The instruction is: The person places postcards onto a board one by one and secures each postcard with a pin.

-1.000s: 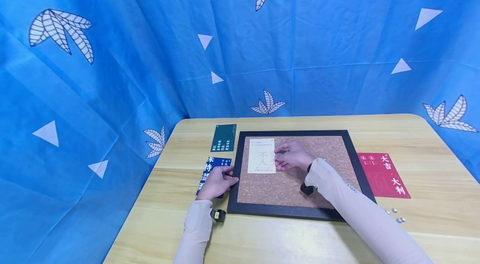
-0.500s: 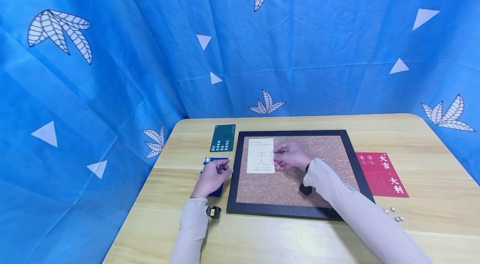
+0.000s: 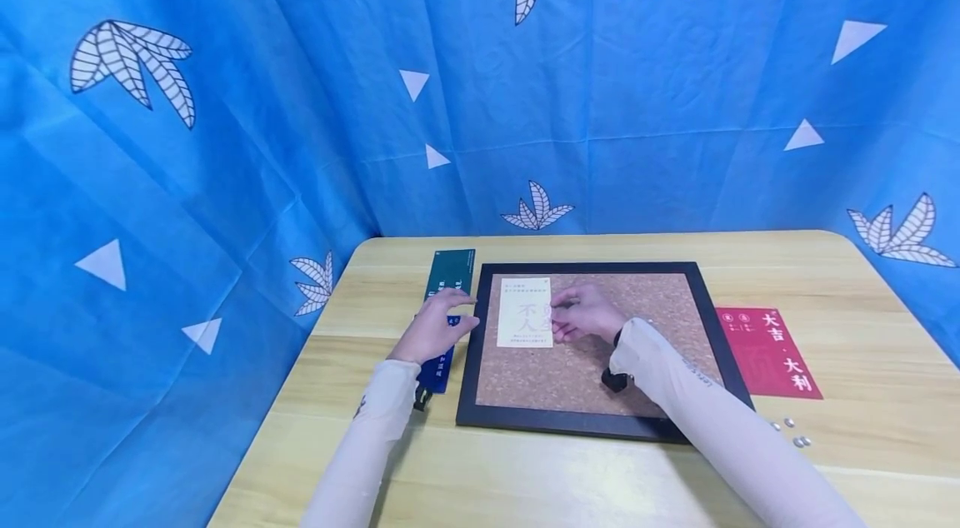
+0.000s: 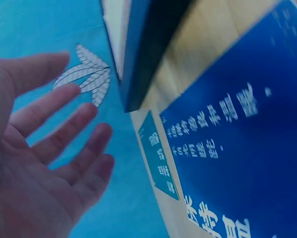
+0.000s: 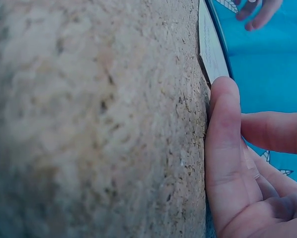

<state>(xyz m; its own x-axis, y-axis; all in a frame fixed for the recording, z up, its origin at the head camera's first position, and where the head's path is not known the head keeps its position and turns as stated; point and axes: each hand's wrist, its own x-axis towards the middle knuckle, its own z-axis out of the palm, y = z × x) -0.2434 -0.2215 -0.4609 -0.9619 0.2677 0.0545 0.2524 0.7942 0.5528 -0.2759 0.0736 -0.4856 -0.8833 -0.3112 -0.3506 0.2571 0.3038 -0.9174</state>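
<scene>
A cream printed card (image 3: 521,328) lies on the left part of a black-framed corkboard (image 3: 570,378). My right hand (image 3: 588,313) pinches at the card's right edge; in the right wrist view its thumb (image 5: 225,124) lies along the cork, tip at the card (image 5: 212,44). Just left of the frame, my left hand (image 3: 437,326) hovers above a blue card (image 3: 437,374), palm and spread fingers bare in the left wrist view. Beyond that, a dark green card (image 3: 453,266) is partly covered by the left fingers.
A red card (image 3: 768,353) lies at the board's right side, its left edge along the frame. Several small silvery round pieces (image 3: 801,441) sit on the wooden table (image 3: 562,482) near the board's front right corner. A blue curtain (image 3: 637,136) hangs behind.
My left hand has left the board's left frame edge, moved left over the blue card, then up toward the green card, its fingers spreading. The right hand stays at the cream card.
</scene>
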